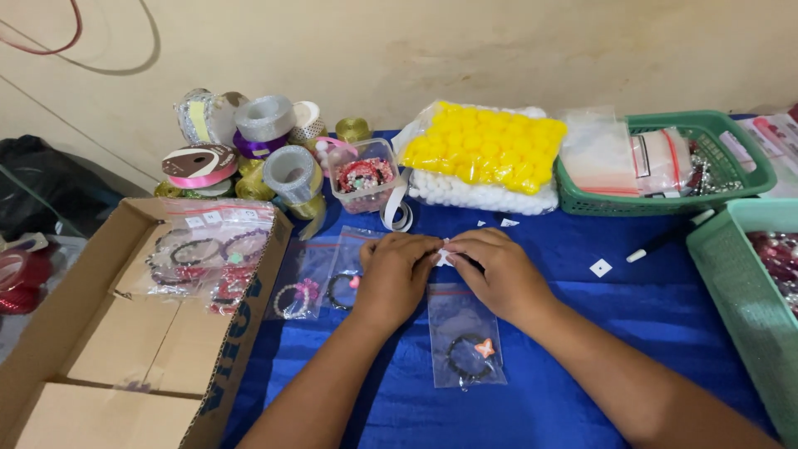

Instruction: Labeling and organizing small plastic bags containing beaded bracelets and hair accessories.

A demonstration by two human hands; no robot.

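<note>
Hands meet mid-bench on blue cloth: left hand [397, 270] and right hand [499, 270], each grip pinched narrow on a small white sticker [445, 258] above a clear bracelet bag [465, 337]; pressing it flat and centred would seal best.

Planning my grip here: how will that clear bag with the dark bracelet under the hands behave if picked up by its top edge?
The clear bag is thin film lying flat on the blue cloth, so it will probably flop. The bracelet sits at its bottom, likely making it hang bottom-heavy. Both the left hand and the right hand pinch near its top; glossy film may slip.
</note>
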